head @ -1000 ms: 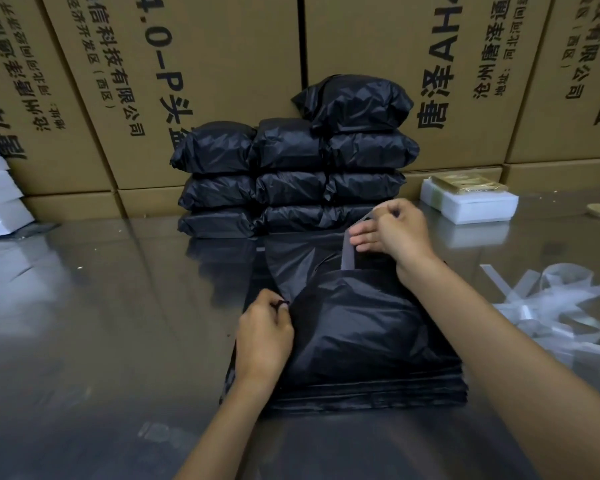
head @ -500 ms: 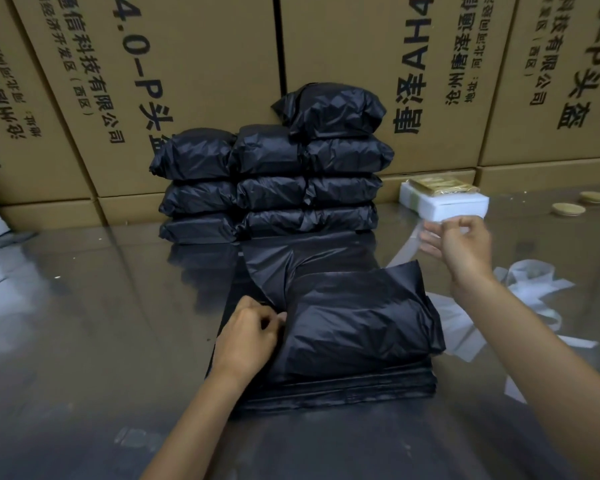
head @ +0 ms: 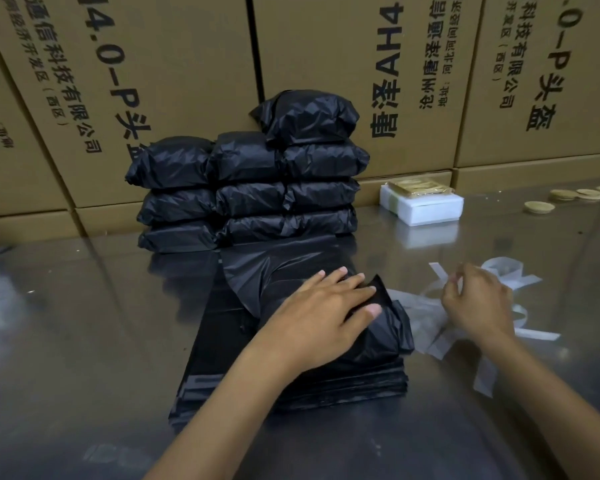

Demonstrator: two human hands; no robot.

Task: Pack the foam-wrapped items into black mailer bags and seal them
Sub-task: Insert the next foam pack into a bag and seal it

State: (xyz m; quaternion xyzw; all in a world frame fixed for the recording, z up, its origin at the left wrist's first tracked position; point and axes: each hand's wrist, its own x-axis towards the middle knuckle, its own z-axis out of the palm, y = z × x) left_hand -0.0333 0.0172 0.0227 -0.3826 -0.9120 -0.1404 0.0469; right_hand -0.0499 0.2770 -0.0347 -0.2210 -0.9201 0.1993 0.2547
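Left hand (head: 329, 308) lies flat, fingers straight, pressing the filled bag (head: 378, 327) atop the flat bag stack (head: 291, 386) mid-table. Right hand (head: 477, 303), fingers loosely curled, hovers over white strips (head: 440, 344); any grip unclear.

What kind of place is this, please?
Probably a packing area in a warehouse or small factory: printed cardboard cartons line the back wall, sealed black mailer bags are stacked before them, and peeled seal strips litter the table.
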